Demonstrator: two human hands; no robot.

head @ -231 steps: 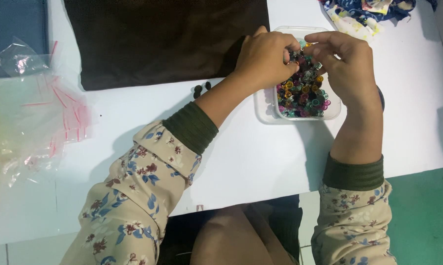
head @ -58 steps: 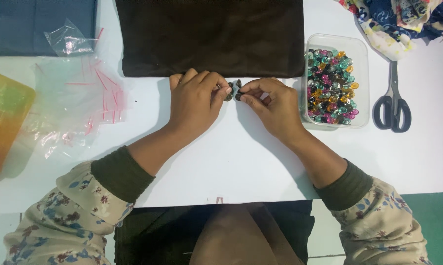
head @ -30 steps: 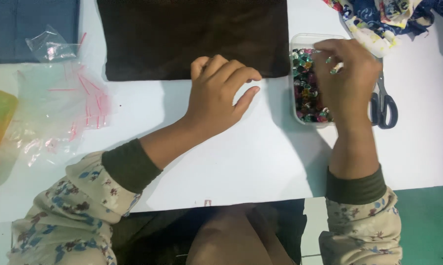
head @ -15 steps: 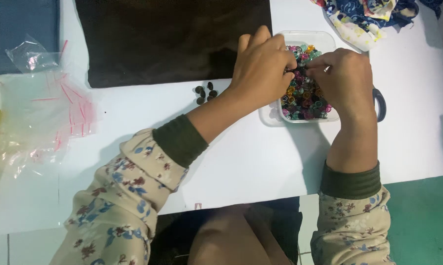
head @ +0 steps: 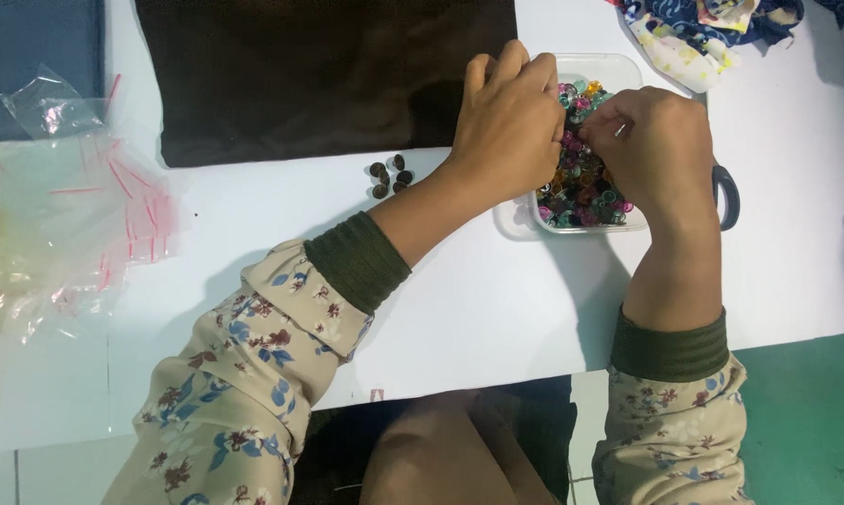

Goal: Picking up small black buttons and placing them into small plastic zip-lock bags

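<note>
My left hand [head: 508, 122] and my right hand [head: 648, 150] are both over a clear plastic tray [head: 618, 67] filled with several small colourful beads [head: 581, 192]. Fingers of both hands are curled and pinched together above the beads; what they pinch is too small to make out. A little cluster of dark beads [head: 390, 176] lies on the white table [head: 459, 309], left of my left wrist, just below the edge of a dark brown cloth [head: 310, 75].
Scissors [head: 727, 194] with dark handles peek out behind my right hand. Clear zip bags with red strips [head: 76, 215] lie at the left. Blue fabric [head: 29, 56] sits far left, patterned cloth scraps [head: 703, 33] at top right. Green floor [head: 806, 421] shows at right.
My left hand rested flat on the table near the brown cloth a second ago; it has moved right to the bead tray, uncovering the dark beads. My right hand stays at the tray.
</note>
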